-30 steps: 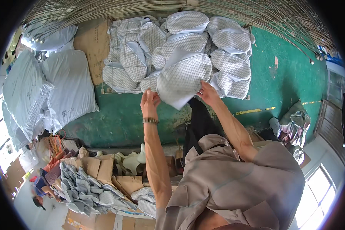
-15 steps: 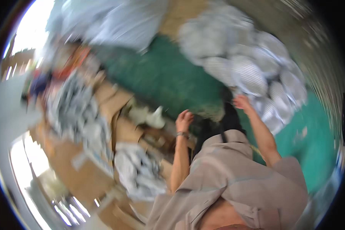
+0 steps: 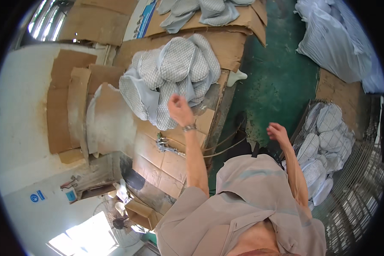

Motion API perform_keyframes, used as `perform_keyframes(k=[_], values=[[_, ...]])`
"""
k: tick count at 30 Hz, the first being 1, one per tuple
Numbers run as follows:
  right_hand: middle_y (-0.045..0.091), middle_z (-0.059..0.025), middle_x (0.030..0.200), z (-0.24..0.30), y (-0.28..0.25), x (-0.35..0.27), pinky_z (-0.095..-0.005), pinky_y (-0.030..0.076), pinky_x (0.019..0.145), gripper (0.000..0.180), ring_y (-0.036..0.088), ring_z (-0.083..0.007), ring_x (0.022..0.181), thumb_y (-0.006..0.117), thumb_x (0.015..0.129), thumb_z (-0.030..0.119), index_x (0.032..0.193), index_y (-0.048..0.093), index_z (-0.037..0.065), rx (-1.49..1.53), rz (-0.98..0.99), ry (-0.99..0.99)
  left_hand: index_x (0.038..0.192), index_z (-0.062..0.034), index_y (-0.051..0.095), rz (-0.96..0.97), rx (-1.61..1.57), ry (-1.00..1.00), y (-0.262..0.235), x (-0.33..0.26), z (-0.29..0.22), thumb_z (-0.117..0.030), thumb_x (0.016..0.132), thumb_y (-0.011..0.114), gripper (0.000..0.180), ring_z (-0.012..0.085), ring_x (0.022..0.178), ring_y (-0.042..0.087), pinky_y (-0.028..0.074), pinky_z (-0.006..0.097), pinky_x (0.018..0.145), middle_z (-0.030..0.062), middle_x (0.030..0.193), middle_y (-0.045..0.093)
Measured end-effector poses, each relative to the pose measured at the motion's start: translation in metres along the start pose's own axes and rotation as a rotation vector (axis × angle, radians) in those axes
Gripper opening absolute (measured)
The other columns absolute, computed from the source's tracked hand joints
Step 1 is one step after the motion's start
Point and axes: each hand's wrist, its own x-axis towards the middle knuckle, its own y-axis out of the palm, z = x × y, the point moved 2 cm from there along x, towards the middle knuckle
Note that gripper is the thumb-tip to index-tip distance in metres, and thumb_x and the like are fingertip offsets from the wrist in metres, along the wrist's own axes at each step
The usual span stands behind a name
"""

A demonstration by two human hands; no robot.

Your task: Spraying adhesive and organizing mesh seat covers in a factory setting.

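- Left hand (image 3: pixel 180 110): fingers loosely curled, empty, at the near edge of the pile of grey checked pieces (image 3: pixel 175 72) lying on flattened cardboard (image 3: pixel 175 153).
- Right hand (image 3: pixel 278 131): loosely curled, empty, just beside the wire basket (image 3: pixel 354 179).
- Wire basket: holds more checked pieces (image 3: pixel 324 141), right of the pile.

The left hand (image 3: pixel 180 110) hangs just before a heap of grid-patterned pads (image 3: pixel 175 77), which lies on cardboard sheets (image 3: pixel 158 145) covering a bench; a metal clamp (image 3: pixel 164 145) rests on that cardboard just below and left of this hand. Well to its right, across the floor (image 3: pixel 277 77), the right hand (image 3: pixel 278 131) is raised beside a wire basket (image 3: pixel 354 179) with more pads (image 3: pixel 324 141) in it. Beyond that hand lie filled plastic sacks (image 3: pixel 337 38).
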Motion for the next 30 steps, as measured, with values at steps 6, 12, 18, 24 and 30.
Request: perform_keyframes(k=[6,12,18,24,30], values=[[0.066,-0.0017,0.093,0.144,0.191,0.042,-0.0230,0.050,0.069,0.043,0.060,-0.0088,0.080,0.067,0.092,0.026,0.125,0.060,0.000,-0.101,0.401,-0.180,0.123,0.0058,0.055,-0.174,0.435,0.109,0.022,0.155,0.091,-0.027,0.073,0.084,0.066,0.0214,0.083,0.064,0.053,0.034,0.076,0.0127,0.102,0.066],[0.063,-0.0101,0.122,0.206,0.209,0.056,-0.0383,0.054,0.086,0.054,0.062,-0.0214,0.108,0.057,0.097,0.048,0.130,0.055,0.005,0.299,0.396,-0.051,0.124,0.0059,0.050,0.368,-0.714,-0.180,0.076,0.080,-0.083,-0.010,0.081,0.078,0.054,0.0184,0.101,0.060,0.050,0.033,0.088,0.0140,0.115,0.062],[0.066,-0.0103,0.119,0.228,0.151,0.033,-0.0407,0.049,0.099,0.045,0.063,-0.0228,0.111,0.076,0.084,0.015,0.124,0.060,0.001,1.206,0.168,-0.317,0.145,0.0009,0.032,0.786,-0.818,-0.220,0.063,-0.035,-0.120,-0.001,0.084,0.061,0.068,0.0291,0.109,0.058,0.051,0.045,0.097,0.0158,0.118,0.056],[0.068,-0.0108,0.115,0.132,-0.032,-0.040,-0.0420,0.050,0.098,0.047,0.064,-0.0245,0.108,0.080,0.079,0.011,0.120,0.060,0.000,1.301,-0.445,-0.413,0.116,-0.0001,0.059,0.597,-0.971,-0.824,0.080,-0.008,0.051,-0.042,0.102,0.047,0.046,0.0307,0.102,0.059,0.049,0.050,0.100,0.0146,0.106,0.061],[0.065,-0.0126,0.120,-0.010,-0.186,-0.166,-0.0456,0.051,0.097,0.043,0.064,-0.0284,0.109,0.075,0.085,0.012,0.123,0.058,0.000,1.547,-1.033,-0.564,0.091,-0.0029,0.060,0.371,-0.847,-0.990,0.076,0.038,0.113,-0.044,0.098,0.051,0.043,0.0299,0.092,0.063,0.052,0.049,0.096,0.0111,0.091,0.065]])
